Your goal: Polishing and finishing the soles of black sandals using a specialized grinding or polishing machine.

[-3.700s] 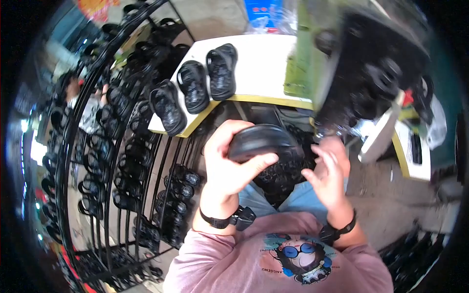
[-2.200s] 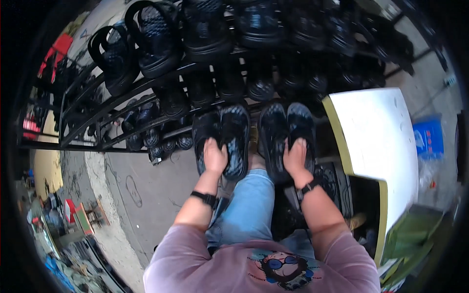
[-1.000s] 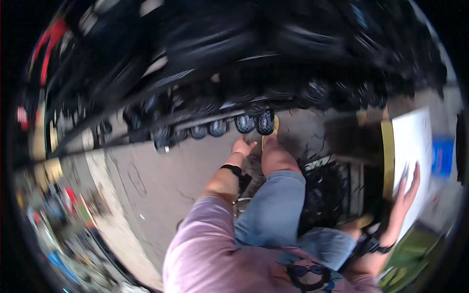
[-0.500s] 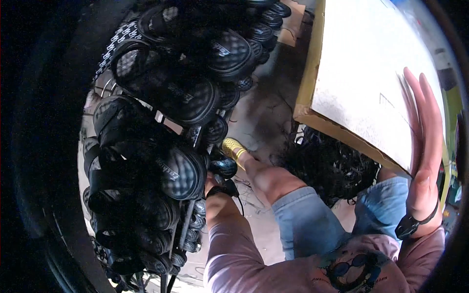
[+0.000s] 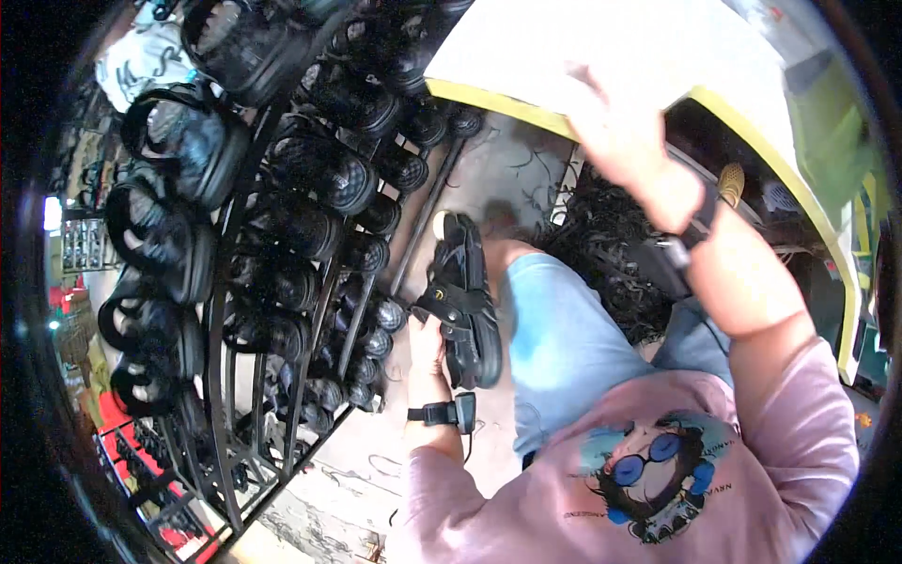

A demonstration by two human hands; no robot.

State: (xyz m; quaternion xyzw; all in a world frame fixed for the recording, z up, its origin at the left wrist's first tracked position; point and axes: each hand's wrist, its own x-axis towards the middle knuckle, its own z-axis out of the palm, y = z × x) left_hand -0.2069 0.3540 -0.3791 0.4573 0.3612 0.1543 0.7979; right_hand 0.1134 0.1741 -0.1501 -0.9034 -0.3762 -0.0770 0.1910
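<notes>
A black strapped sandal [image 5: 467, 329] is gripped in my left hand [image 5: 428, 346], its fingers closed around the near side. It hangs in the gap between the shoe rack and my knee. My right hand [image 5: 620, 136] reaches over the edge of the white tabletop [image 5: 536, 42]. Its fingers look stretched out and hold nothing visible, though glare and blur soften them. Whether it touches the surface, I cannot tell. Black straps on wristbands cross both my wrists.
At the left a metal rack [image 5: 221, 376] carries rows of black sandals [image 5: 178, 141]. Beneath the yellow-edged table lies a heap of black strips [image 5: 611, 254]. A yellow shoe [image 5: 731, 184] shows under the table. Red shelving [image 5: 122, 442] stands at the lower left.
My left hand now has a sandal out from beside the rack. My right hand has left its flat place on the tabletop's right part and moved to its near edge. The view has shifted.
</notes>
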